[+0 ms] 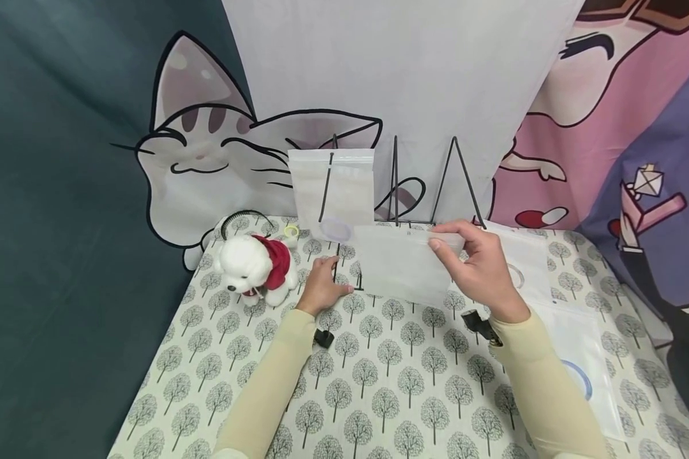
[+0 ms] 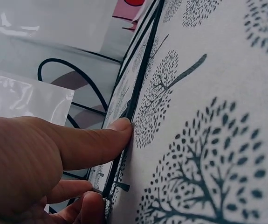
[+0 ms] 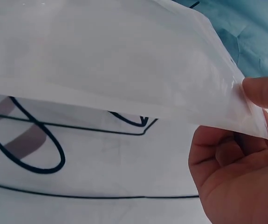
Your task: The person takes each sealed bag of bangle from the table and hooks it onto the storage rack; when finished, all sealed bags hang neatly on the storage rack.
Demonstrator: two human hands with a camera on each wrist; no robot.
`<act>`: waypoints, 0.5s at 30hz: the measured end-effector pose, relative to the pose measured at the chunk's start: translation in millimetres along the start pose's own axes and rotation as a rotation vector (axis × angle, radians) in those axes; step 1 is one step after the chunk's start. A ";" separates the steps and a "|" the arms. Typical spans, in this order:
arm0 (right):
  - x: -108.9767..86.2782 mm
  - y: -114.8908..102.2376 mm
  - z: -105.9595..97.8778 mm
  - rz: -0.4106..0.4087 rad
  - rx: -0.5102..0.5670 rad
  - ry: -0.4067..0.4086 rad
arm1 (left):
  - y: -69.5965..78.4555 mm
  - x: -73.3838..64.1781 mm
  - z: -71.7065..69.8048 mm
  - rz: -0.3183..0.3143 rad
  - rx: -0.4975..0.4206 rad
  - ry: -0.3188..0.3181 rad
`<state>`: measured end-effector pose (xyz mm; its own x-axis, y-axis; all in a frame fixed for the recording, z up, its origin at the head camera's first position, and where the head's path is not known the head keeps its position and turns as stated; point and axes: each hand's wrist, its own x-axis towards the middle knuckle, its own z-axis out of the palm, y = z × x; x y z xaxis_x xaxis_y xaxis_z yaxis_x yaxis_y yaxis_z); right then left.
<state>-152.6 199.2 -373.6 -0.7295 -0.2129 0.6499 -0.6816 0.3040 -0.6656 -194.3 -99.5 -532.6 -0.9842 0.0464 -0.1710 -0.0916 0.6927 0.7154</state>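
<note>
In the head view my right hand (image 1: 482, 264) pinches the upper right edge of a translucent white zip bag (image 1: 404, 261) between thumb and fingers. The bag hangs at a slant in front of a black wire rack (image 1: 395, 182). My left hand (image 1: 321, 287) holds the front left corner of that rack, low at the table; in the left wrist view the thumb (image 2: 108, 142) presses a black wire with fingertips beyond it. Another zip bag (image 1: 333, 185) stands upright at the rack's left end, with a pale purple ring (image 1: 335, 228) at its bottom. The sheet (image 3: 115, 60) fills the right wrist view's upper part.
A white plush dog (image 1: 247, 264) in a red top sits left of my left hand, near a small yellow ring (image 1: 291, 231). On the right lie a zip bag (image 1: 531, 255) with a pinkish ring and another (image 1: 574, 344) with a blue ring. Printed curtains hang behind.
</note>
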 end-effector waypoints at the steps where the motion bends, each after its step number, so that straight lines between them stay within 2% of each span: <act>1: 2.4 -0.3 2.7 -0.004 0.000 0.004 | 0.2 0.2 -0.2 0.004 0.002 0.000; 9: 14.4 1.6 19.0 -0.005 -0.006 0.024 | -0.9 0.4 -0.5 -0.003 0.006 0.002; 15: 16.5 2.6 24.3 0.021 0.058 0.042 | 0.0 0.6 0.4 0.000 0.004 -0.001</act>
<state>-167.7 173.9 -373.5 -0.7415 -0.1671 0.6498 -0.6692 0.2530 -0.6987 -194.9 -99.1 -532.9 -0.9841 0.0471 -0.1711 -0.0907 0.6955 0.7128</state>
